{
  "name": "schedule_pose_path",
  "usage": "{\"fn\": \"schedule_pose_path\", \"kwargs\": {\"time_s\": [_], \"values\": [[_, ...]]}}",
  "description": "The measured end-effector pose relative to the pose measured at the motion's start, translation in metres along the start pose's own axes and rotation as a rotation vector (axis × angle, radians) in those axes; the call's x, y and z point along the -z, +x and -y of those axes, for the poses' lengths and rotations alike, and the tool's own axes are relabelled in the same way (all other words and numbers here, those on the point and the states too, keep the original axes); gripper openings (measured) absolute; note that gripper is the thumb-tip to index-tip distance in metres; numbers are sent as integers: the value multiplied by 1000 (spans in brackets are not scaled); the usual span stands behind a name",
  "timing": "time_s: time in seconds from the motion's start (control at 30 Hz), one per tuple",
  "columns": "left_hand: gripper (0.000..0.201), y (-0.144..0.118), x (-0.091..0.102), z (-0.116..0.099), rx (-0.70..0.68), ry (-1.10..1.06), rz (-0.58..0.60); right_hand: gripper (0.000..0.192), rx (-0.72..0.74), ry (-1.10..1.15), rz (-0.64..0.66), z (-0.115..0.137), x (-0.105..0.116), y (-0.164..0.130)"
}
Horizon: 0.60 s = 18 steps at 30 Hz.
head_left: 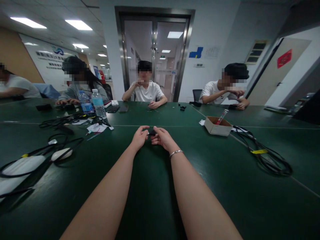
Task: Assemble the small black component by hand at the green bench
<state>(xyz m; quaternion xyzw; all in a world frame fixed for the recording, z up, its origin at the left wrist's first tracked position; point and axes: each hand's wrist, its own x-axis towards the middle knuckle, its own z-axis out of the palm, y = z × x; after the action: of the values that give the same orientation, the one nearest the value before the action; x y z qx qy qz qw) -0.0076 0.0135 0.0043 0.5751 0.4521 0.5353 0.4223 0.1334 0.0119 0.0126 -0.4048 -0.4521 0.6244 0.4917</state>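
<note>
Both my arms reach forward over the dark green table [150, 186]. A small black piece [152, 133] with a shiny, silvery end is between my hands, above the tabletop; its exact kind is too small to make out. My right hand [163, 138], with a silver bracelet at the wrist, grips the black part between thumb and fingers. From the left side, my left hand [140, 138] pinches at the shiny end, its index finger stretched out above. The fingers partly cover the piece.
Black cables [72, 118], a white mouse [61, 154] and plastic bottles [98, 105] lie or stand left. To the right are an open cardboard box [217, 128] with a red-and-clear tube and a coiled cable [270, 160]. Several people sit across the table; small black parts [183, 108] lie near them.
</note>
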Motion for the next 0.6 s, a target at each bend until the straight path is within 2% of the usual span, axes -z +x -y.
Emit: {"fn": "schedule_pose_path", "kwargs": {"time_s": [0.1,0.2,0.27,0.37,0.5,0.6], "values": [[33,-1,-1,-2,-3,12,0,12,11,-49,-58,1,-1,0],[32,-1,-1,-2,1,9,-6,33,64,100,15,2,3,-2],[32,-1,-1,-2,4,-3,-4,40,39,161,47,2,6,-2],[32,-1,-1,-2,-5,-10,0,27,-31,54,25,2,6,-1],[33,0,-1,0,-12,5,11,13,33,-63,9,0,3,0],[33,0,0,1,-15,13,17,32,52,-3,45,0,3,-1]]}}
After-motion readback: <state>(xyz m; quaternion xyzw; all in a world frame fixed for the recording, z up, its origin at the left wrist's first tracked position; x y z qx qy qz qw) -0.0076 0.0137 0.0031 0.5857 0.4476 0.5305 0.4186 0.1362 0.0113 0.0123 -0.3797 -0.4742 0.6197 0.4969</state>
